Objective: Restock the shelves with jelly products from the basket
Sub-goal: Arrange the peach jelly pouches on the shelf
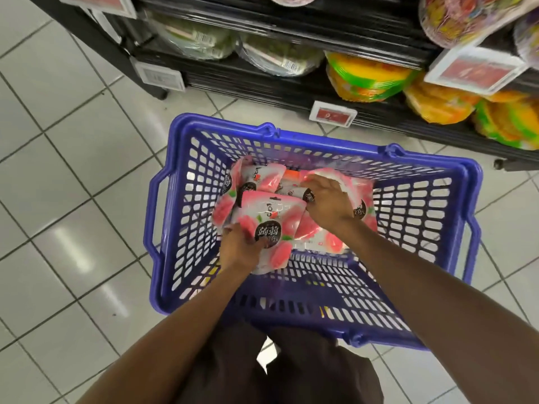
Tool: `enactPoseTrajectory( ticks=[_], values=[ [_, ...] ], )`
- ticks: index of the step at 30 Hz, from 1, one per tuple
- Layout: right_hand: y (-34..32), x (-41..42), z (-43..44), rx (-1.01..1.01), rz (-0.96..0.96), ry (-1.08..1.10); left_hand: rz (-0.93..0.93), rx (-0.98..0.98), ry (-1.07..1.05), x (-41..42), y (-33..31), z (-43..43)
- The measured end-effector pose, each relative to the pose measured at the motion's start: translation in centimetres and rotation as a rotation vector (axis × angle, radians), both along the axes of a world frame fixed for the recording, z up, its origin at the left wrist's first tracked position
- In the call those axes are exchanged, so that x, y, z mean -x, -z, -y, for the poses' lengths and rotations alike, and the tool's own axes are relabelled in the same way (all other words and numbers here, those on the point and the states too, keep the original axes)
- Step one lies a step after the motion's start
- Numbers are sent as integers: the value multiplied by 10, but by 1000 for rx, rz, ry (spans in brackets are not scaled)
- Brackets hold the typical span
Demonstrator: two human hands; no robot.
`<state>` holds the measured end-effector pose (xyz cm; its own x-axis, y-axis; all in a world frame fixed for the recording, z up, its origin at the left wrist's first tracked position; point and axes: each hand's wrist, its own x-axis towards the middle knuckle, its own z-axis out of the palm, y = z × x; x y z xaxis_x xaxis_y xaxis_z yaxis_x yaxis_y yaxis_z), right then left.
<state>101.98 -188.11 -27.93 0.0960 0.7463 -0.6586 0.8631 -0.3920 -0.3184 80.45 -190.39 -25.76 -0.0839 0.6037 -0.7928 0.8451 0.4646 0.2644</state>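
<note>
Peach jelly pouch point(262, 217) is gripped by L hand point(240, 247), far pouch point(363, 193) by R hand point(328, 199), in blue basket point(291, 135), prob. for shelving.

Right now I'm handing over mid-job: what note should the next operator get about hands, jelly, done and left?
Left hand grips the front pouch by its lower edge.
Right hand lies on the rear pouches, fingers curled; firm grip unclear.
All visible pink pouches sit in the blue basket, which stands on the floor before the shelves.
Done: none of these seen shelved.
Left: lift them out and shelve them.
</note>
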Motion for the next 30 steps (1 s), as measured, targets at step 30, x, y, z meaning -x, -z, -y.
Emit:
enactPoseTrajectory(
  ticks=[30],
  values=[
    [-226, 6, 70, 30, -914, 1341, 548, 5, -677, 25, -204, -42]
  ],
)
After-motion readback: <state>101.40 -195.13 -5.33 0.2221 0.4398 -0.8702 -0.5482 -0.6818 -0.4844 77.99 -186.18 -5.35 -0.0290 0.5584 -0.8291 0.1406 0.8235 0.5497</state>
